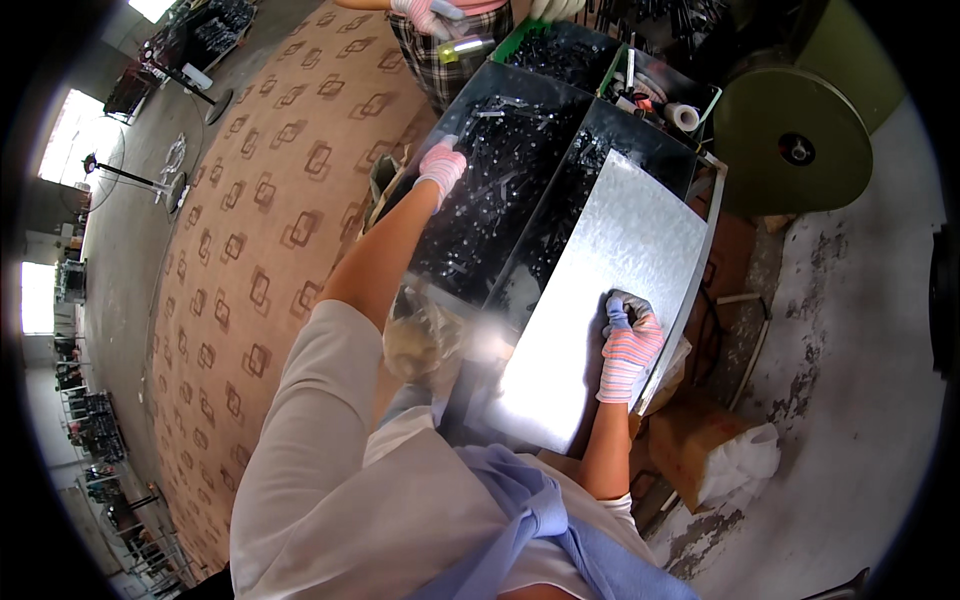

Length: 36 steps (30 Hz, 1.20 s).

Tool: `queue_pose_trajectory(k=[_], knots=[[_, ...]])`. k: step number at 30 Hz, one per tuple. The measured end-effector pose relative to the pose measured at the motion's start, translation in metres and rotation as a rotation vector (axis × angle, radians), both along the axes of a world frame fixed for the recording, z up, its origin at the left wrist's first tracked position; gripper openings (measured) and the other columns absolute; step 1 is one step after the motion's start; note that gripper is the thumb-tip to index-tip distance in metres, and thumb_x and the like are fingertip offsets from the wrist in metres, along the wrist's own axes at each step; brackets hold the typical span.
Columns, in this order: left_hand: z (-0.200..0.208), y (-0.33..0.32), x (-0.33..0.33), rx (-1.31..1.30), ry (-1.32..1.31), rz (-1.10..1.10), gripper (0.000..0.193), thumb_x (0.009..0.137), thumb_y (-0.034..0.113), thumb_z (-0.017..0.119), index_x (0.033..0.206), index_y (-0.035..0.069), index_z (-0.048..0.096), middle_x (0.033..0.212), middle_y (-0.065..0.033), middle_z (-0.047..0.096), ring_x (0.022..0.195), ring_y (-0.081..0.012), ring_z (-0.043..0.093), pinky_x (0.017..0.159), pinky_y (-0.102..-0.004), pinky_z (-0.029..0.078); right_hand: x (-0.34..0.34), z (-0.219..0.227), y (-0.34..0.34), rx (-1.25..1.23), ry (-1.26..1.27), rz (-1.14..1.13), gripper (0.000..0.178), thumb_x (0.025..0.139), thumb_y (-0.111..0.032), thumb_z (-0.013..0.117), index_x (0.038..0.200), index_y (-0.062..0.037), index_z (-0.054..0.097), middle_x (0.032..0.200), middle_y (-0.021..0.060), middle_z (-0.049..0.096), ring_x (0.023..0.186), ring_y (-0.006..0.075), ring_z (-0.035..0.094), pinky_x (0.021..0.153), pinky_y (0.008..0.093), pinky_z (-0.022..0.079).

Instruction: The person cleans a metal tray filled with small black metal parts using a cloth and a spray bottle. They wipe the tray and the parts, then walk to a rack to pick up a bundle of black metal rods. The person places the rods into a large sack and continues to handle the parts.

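Note:
My left hand [443, 165], in a pink-and-white striped work glove, is at the left rim of a dark metal bin [430, 240]. Its fingers look curled over that rim. Inside the bin lie many small black parts [510, 165] and a few shiny metal strips [503, 112]. To the right, a smooth silver sheet [570, 310] slopes along the bench. My right hand [632, 345], gloved the same way with greyish fingertips, rests on the sheet near its right edge. Those fingers are curled together; whatever may be between them is hidden.
Across the bins, another person's gloved hand [428, 15] is near a yellow-ended tool [466, 48]. A side tray holds a white roll [683, 117]. A large green disc [796, 150] stands at right; a cardboard box [695, 445] sits below. Patterned flooring [260, 290] spreads left.

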<state>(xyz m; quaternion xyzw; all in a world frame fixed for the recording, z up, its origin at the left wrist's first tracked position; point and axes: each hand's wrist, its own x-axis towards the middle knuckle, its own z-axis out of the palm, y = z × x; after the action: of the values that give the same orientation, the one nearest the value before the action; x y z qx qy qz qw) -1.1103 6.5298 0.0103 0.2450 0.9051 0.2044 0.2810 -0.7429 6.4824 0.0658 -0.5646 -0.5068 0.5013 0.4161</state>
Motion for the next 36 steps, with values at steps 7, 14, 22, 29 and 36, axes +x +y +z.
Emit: queue_pose_trajectory(k=[7, 14, 22, 29, 36], knots=[[-0.03, 0.007, -0.025, 0.196, -0.079, -0.089, 0.052, 0.074, 0.017, 0.054, 0.124, 0.01, 0.044, 0.106, -0.0108, 0.058, 0.092, -0.0261, 0.055, 0.077, -0.0349, 0.043, -0.001, 0.001, -0.001, 0.026, -0.002, 0.006, 0.009, 0.078, -0.007, 0.064, 0.085, -0.0009, 0.064, 0.061, 0.0004, 0.056, 0.044, 0.0041, 0.039, 0.042, 0.0199, 0.033], [-0.007, -0.02, -0.023, 0.139, -0.269, -0.348, 0.072, 0.072, 0.002, 0.06, 0.135, 0.006, 0.026, 0.129, -0.0206, 0.041, 0.12, -0.0293, 0.038, 0.091, -0.0331, 0.037, 0.003, -0.008, 0.001, 0.039, 0.005, 0.019, 0.009, 0.078, -0.006, 0.064, 0.085, -0.0003, 0.063, 0.066, 0.0013, 0.058, 0.047, 0.0037, 0.04, 0.043, 0.0193, 0.034], [-0.01, -0.047, -0.02, 0.209, -0.516, -0.135, 0.065, 0.071, 0.015, 0.069, 0.127, 0.005, 0.039, 0.111, -0.0084, 0.055, 0.097, -0.0174, 0.051, 0.081, -0.0289, 0.041, 0.0, 0.001, 0.0, -0.05, 0.06, 0.017, 0.008, 0.079, -0.005, 0.063, 0.085, -0.0002, 0.063, 0.069, 0.002, 0.059, 0.047, 0.0036, 0.039, 0.043, 0.0187, 0.033], [-0.02, -0.052, -0.016, 0.352, -0.586, -0.048, 0.05, 0.075, 0.018, 0.064, 0.121, 0.006, 0.048, 0.108, -0.0051, 0.057, 0.1, -0.0173, 0.051, 0.082, -0.0302, 0.04, 0.001, -0.007, 0.001, -0.012, 0.051, 0.013, 0.007, 0.079, -0.004, 0.062, 0.084, -0.0005, 0.063, 0.07, 0.0019, 0.059, 0.047, 0.0036, 0.039, 0.043, 0.0187, 0.033], [-0.04, -0.024, 0.001, 0.194, -0.023, 0.1, 0.029, 0.075, 0.029, 0.064, 0.096, 0.009, 0.064, 0.089, -0.009, 0.064, 0.083, -0.0207, 0.06, 0.074, -0.0332, 0.046, 0.0, -0.003, 0.001, -0.003, 0.022, 0.028, 0.006, 0.078, -0.004, 0.062, 0.084, -0.001, 0.063, 0.07, 0.0018, 0.059, 0.046, 0.0033, 0.039, 0.043, 0.0189, 0.033]])
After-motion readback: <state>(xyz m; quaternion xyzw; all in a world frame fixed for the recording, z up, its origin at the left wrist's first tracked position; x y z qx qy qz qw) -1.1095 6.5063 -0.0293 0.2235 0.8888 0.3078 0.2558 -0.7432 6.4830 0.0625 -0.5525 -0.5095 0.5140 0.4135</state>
